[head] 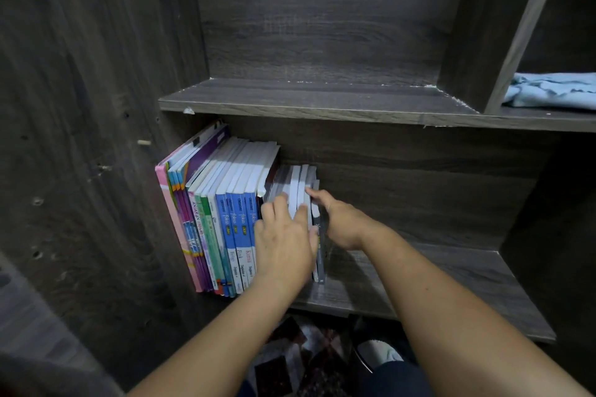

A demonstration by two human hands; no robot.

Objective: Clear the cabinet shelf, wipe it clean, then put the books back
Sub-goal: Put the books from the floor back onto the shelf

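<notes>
Books point(298, 182) are pinched between my left hand point(283, 243) and right hand point(343, 224). A loose squeeze lets them topple sideways.

A small pale wooden dowel peg point(144, 142) is seen projecting from the dark grey wood-grain side panel point(80, 106) on the left, and several small drilled holes are scattered over that panel below it. A crumpled scrap of clear tape point(189, 111) is stuck at the left end of the near edge of the upper grey shelf board point(322, 103). Pale chips are shown along that board's far edge. Nearest, a dark patterned floor point(290, 361) is visible, with a white rounded object point(377, 353) set on it to the right.
</notes>
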